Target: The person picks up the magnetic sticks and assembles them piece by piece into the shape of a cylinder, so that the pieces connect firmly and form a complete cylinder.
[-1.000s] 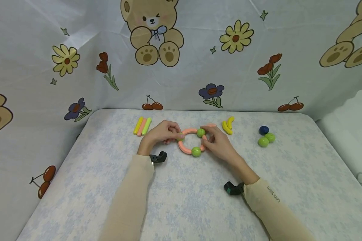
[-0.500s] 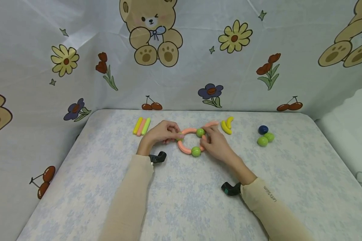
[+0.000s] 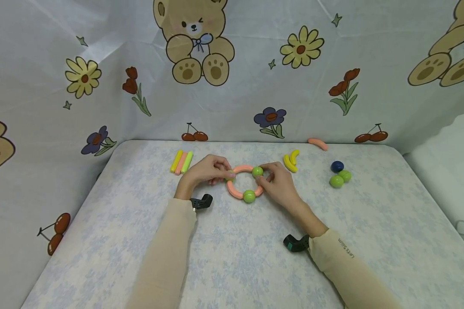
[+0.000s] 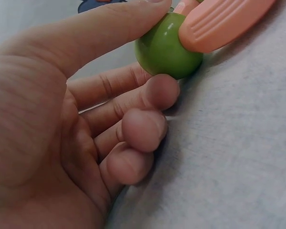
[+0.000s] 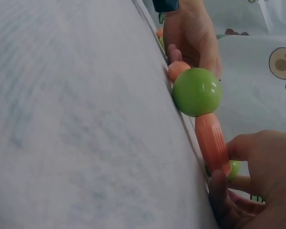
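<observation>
A toy ring of green balls joined by pink curved rods lies on the table in the head view, with one green ball (image 3: 249,196) at its front. My left hand (image 3: 210,168) pinches the ring's left green ball (image 4: 159,50) between thumb and fingers; the remaining fingers curl below it in the left wrist view. On the opposite side, my right hand (image 3: 281,183) pinches a pink curved rod (image 5: 210,140) by one end, seen in the right wrist view. A second ball (image 3: 257,171) sits beside its fingertips.
A loose pink curved rod (image 3: 318,143) lies at the table's back edge. Yellow banana-shaped pieces (image 3: 290,164) are behind the right hand. Straight coloured sticks (image 3: 181,162) lie at back left. Toward the right are a blue ball (image 3: 337,166) and green balls (image 3: 337,181).
The loose pink rod has moved from beside the right fingers to the table's back edge, past the yellow pieces. The ring has shifted slightly toward the front; the left hand stays in place.
</observation>
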Motion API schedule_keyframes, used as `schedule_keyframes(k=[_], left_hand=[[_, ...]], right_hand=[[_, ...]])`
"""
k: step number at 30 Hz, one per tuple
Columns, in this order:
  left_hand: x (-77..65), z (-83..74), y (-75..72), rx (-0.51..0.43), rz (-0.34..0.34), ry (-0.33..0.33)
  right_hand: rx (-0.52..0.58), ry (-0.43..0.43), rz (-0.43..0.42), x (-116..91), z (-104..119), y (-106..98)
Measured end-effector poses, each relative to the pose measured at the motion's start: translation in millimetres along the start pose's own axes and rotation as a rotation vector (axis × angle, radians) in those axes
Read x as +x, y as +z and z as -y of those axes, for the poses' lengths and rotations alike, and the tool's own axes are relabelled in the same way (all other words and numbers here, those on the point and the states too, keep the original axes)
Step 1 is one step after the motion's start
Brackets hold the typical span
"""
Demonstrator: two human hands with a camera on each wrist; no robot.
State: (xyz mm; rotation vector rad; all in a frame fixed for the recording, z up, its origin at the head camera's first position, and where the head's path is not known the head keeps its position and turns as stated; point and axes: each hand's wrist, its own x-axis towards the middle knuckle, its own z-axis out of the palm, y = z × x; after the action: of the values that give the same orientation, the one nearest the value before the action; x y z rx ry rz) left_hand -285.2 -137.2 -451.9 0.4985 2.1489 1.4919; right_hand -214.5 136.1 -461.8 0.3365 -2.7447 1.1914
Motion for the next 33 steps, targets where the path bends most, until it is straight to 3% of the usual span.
schedule_keyframes(k=[10, 14, 18, 23, 26, 28, 30, 33], left_hand=[[-0.9, -2.5, -1.6, 0.022, -0.008, 0.003], [-4.4, -5.5, -6.0, 0.079, -0.070, 0.032], [-12.9, -8.8, -20.1, 0.104, -0.257, 0.032], [-28.1, -5.0, -44.8, 0.094, -0.637, 0.018], [-37.3, -2.2, -56.0, 0.168, -0.881, -0.017], [-42.1, -0.3, -60.5, 0.248, -1.003, -0.083], [-47.0, 0.9, -63.4, 0.303, -1.055, -0.162], [-53.3, 3.0, -65.3, 0.344, -1.038, -0.282]], right_hand=[[0.000, -0.037, -0.030, 1, -3, 1], [0.003, -0.028, -0.032, 0, -3, 0], [0.006, -0.027, -0.033, 0, -2, 0], [0.012, -0.033, -0.040, 0, -1, -1], [0.018, -0.032, -0.061, 0, -3, 0], [0.022, -0.027, -0.078, 1, -4, 0], [0.022, -0.019, -0.090, 0, -5, 0], [0.016, -0.010, -0.103, 0, -5, 1]])
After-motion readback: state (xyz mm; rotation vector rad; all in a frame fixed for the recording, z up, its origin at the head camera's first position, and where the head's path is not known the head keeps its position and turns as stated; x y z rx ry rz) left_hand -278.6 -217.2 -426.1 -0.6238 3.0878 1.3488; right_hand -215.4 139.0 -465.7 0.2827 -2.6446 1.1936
